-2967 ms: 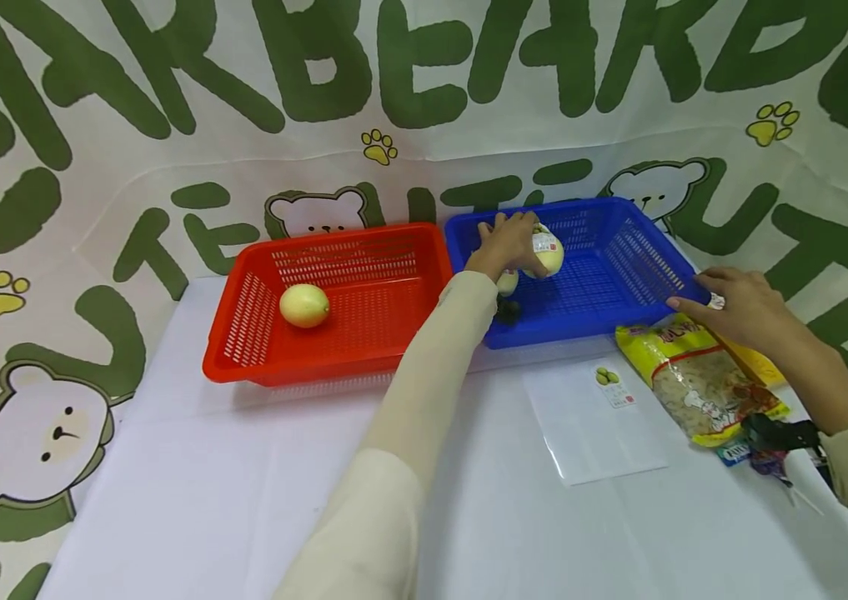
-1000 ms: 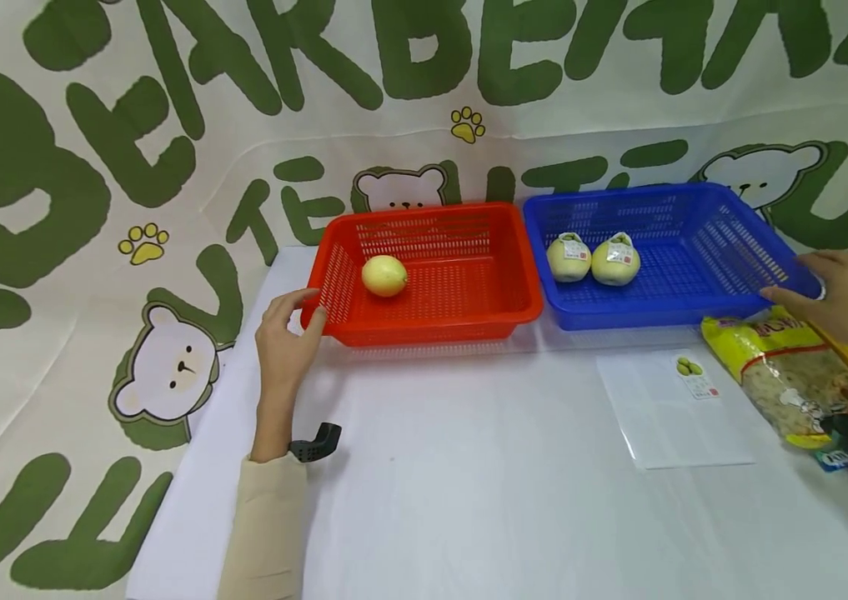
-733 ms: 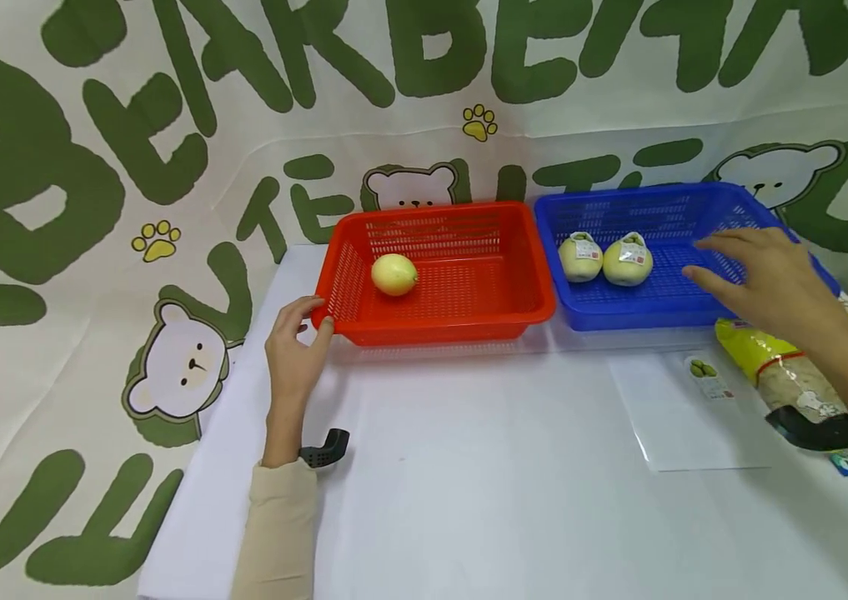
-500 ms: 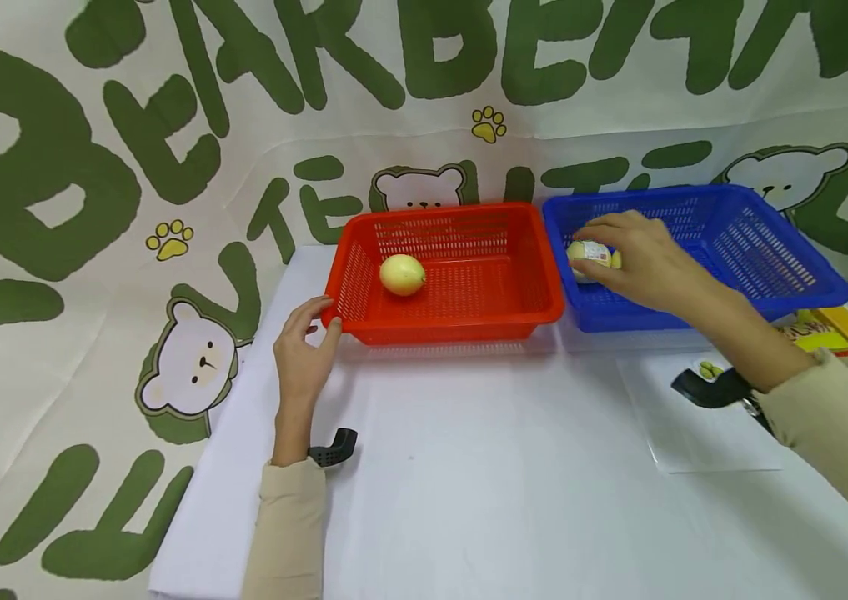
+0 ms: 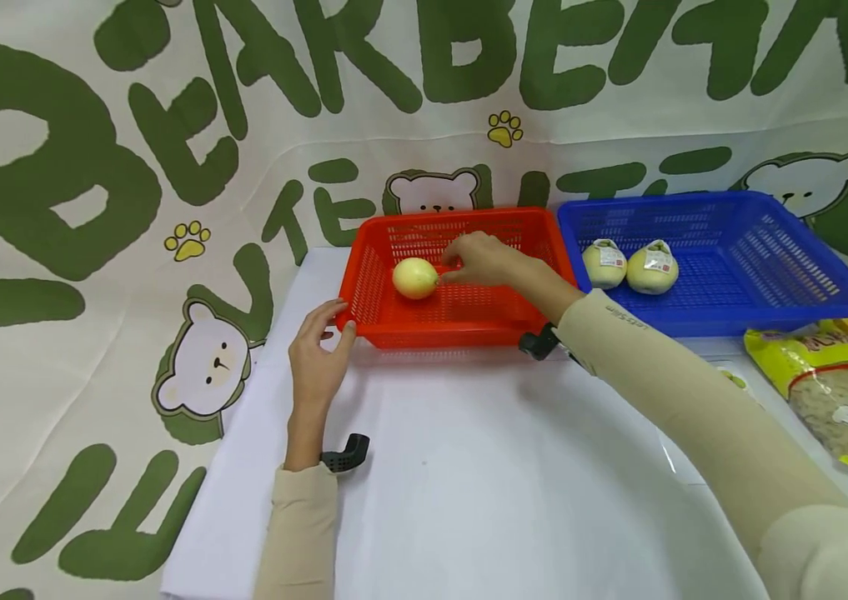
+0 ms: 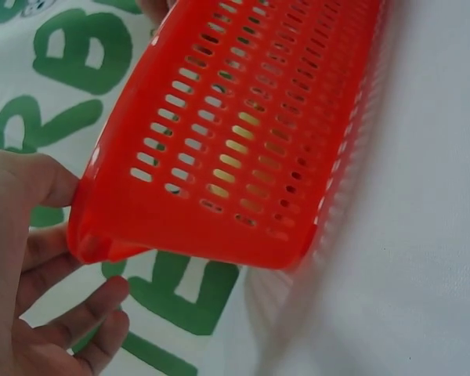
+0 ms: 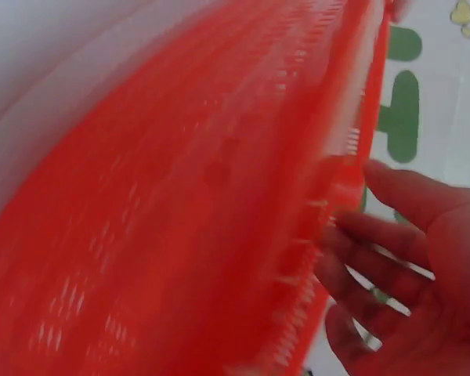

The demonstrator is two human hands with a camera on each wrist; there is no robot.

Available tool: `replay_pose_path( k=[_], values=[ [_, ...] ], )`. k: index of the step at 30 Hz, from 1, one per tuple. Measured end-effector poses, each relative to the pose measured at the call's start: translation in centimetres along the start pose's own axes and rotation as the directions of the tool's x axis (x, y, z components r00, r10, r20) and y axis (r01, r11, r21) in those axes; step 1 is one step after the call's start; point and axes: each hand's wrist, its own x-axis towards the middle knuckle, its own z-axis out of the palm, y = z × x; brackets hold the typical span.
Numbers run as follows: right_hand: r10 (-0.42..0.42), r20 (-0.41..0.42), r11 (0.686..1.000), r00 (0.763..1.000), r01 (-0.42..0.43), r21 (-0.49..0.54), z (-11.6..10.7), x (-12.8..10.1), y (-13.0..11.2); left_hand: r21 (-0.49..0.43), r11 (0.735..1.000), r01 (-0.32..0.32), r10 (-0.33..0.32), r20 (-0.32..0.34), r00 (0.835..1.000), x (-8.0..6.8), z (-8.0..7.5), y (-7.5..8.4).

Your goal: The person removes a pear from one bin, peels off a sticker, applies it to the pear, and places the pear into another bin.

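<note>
My left hand (image 5: 316,358) grips the front left corner of the red basket (image 5: 461,336), thumb on one side of the rim and fingers on the other, as the left wrist view shows. A smooth yellow oval fruit (image 5: 414,278), like a small melon, lies at the left inside this basket. My right hand (image 5: 485,260) is over the basket just right of the fruit, fingers loosely bent and holding nothing. In the blurred right wrist view its fingers (image 7: 376,274) are spread near the red wall. Whether a fingertip touches the fruit cannot be told.
Right of the red basket stands a blue basket (image 5: 754,321) with two labelled pale yellow fruits (image 5: 652,268) at its left. A yellow snack bag (image 5: 836,392) lies at the right. A clear sheet is partly hidden under my right forearm. A printed cloth hangs behind.
My left hand has left a labelled fruit in the blue basket and taken the red basket's corner. My right hand has moved left from the blue basket's rim, past its fruits, into the red basket.
</note>
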Motion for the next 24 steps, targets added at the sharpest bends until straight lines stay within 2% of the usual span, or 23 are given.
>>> replay_pose_path(
  k=[3,5,11,14,20,22,24],
  values=[
    [-0.029,0.09,0.995,0.995,0.02,0.103,1.4,1.7,0.0,-0.003,1.0,0.004,-0.004,0.006,1.0,-0.2,0.1,0.0],
    [-0.021,0.132,0.993,0.991,0.005,0.119,1.9,2.5,0.2,-0.003,1.0,0.005,-0.005,0.006,1.0,-0.2,0.1,0.0],
    [0.071,0.127,0.996,0.989,-0.076,0.035,1.9,3.4,0.7,-0.004,1.0,-0.022,0.022,0.002,1.0,0.1,0.1,0.0],
    [0.065,0.166,0.998,0.984,-0.062,-0.02,1.2,3.5,0.5,0.0,1.0,-0.022,0.022,0.004,1.0,0.2,0.1,0.0],
    [0.019,0.275,0.99,0.961,0.02,-0.142,-1.6,3.7,-1.4,-0.002,1.0,-0.004,0.004,0.01,1.0,0.1,0.1,0.1],
    [-0.019,0.283,0.975,0.959,0.081,-0.208,-2.3,4.2,-1.6,-0.005,1.0,0.002,-0.002,0.013,1.0,0.0,0.1,0.0],
    [-0.079,0.284,0.943,0.956,0.164,-0.289,-2.5,5.0,-1.1,-0.009,1.0,0.011,-0.011,0.016,1.0,-0.2,0.0,0.0]
  ],
)
